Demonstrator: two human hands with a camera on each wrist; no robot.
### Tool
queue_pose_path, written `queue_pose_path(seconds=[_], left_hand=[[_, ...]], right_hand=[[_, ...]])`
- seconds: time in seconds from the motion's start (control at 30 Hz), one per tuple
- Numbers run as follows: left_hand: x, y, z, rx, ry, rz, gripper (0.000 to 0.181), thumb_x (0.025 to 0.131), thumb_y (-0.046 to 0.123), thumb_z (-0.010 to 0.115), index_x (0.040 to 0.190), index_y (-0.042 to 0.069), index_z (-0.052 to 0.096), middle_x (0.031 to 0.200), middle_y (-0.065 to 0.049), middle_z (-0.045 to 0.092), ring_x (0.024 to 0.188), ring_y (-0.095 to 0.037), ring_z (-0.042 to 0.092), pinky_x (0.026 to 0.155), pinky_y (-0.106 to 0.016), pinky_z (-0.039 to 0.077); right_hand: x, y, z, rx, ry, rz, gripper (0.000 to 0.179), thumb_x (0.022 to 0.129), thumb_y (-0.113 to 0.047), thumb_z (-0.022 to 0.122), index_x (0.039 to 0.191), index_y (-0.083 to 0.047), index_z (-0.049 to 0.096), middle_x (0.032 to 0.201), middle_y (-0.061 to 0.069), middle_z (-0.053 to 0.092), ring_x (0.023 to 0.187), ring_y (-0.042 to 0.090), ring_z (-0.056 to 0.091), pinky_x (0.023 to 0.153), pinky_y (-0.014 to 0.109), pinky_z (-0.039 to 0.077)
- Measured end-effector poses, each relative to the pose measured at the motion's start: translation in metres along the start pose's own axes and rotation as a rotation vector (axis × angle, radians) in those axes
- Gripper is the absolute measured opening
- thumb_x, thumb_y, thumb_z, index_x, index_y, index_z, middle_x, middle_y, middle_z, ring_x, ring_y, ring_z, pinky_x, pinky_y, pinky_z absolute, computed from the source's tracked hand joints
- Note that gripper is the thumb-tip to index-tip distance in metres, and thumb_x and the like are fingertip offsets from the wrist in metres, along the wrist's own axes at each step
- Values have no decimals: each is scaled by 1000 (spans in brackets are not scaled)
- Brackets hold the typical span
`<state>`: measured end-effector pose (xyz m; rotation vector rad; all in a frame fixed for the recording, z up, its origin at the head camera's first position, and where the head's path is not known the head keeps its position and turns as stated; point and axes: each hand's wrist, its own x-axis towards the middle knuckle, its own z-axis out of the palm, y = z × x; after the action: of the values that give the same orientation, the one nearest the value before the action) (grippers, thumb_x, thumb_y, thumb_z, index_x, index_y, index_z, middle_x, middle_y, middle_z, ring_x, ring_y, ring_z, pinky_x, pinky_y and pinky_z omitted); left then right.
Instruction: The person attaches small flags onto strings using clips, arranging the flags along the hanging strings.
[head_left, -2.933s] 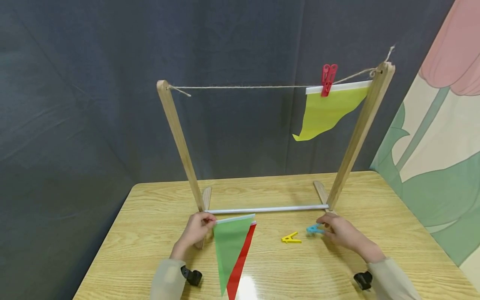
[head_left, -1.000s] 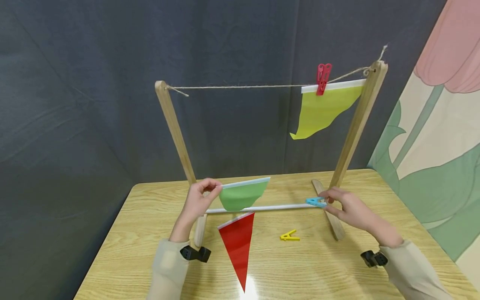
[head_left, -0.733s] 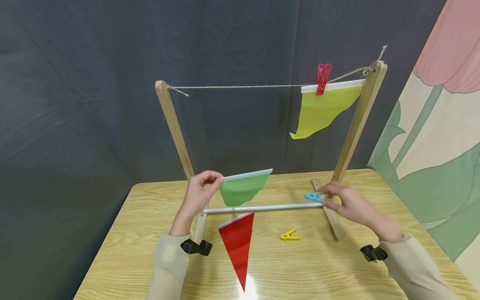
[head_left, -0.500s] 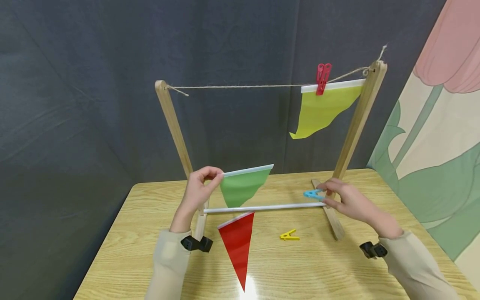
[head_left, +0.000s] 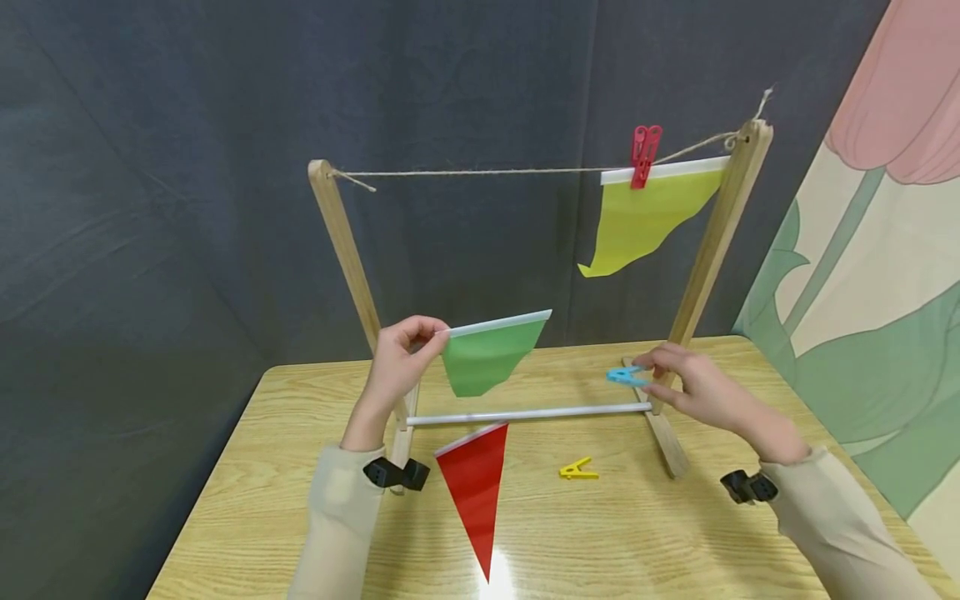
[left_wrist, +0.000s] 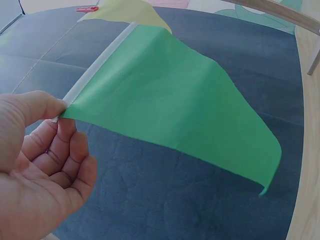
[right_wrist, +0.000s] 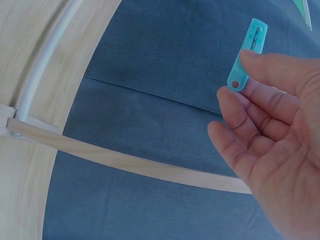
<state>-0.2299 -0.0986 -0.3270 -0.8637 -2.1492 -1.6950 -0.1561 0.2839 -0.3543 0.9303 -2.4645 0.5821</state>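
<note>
A green pennant flag [head_left: 491, 354] with a white top band hangs in the air, its left corner pinched between thumb and finger of my left hand [head_left: 401, 367]. In the left wrist view the green cloth [left_wrist: 170, 100] spreads out from the fingertips, its tip curled. My right hand [head_left: 697, 387] pinches a light blue clothespin [head_left: 624, 376] by its handle end, above the right foot of the wooden frame. The right wrist view shows the blue clothespin [right_wrist: 248, 55] side-on between thumb and fingers. A red pennant flag [head_left: 476, 492] lies on the table below.
A string [head_left: 480, 172] runs between two wooden posts, the left post [head_left: 348, 250] and the right post [head_left: 720, 229]. A red clothespin [head_left: 643, 158] holds a yellow flag [head_left: 648, 217] on it. A white rod [head_left: 532, 413] joins the feet. A yellow clothespin [head_left: 579, 469] lies on the table [head_left: 600, 542].
Both hands have risen from the tabletop, the left lifting the green flag off the red one, the right lifting the blue clothespin. The red flag now lies alone.
</note>
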Motion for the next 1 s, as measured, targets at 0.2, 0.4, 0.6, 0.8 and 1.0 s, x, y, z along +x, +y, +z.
queue_pose_path(seconds=[0.2,0.4,0.6,0.8,1.0], left_hand=[[7,5,3,-20,22,-2,8,87,2,65,88,-5,67,76,-13,62,67,-11,51,64,-22,43],[13,10,5,-37,32,-5,8,87,2,64,88,-6,67,77,-12,62,68,-13,51,63,-20,43],[18,16,7,-48,36,1,10,87,1,64,89,-8,67,80,-11,62,70,-13,51,64,-20,43],[22,20,8,-46,34,7,9,86,2,65,88,-7,67,79,-12,62,71,-13,52,66,-21,44],[27,21,10,-38,33,28,8,86,1,64,87,-7,67,78,-12,62,70,-12,51,65,-22,44]], right_hand=[[5,0,-4,-10,15,-23,41,64,12,76,101,-1,64,89,2,61,70,13,55,56,27,46],[10,-2,-9,-23,27,-36,38,64,12,76,98,0,65,85,0,59,68,11,54,54,27,46],[13,-2,-14,-28,34,-41,38,63,12,76,98,2,65,85,4,61,69,12,54,56,29,47],[16,-2,-20,-52,34,-42,38,63,11,77,99,1,66,87,2,61,70,12,55,57,30,48],[18,-1,-27,-68,37,-35,41,62,11,78,100,-1,66,88,1,61,70,12,54,57,27,47]])
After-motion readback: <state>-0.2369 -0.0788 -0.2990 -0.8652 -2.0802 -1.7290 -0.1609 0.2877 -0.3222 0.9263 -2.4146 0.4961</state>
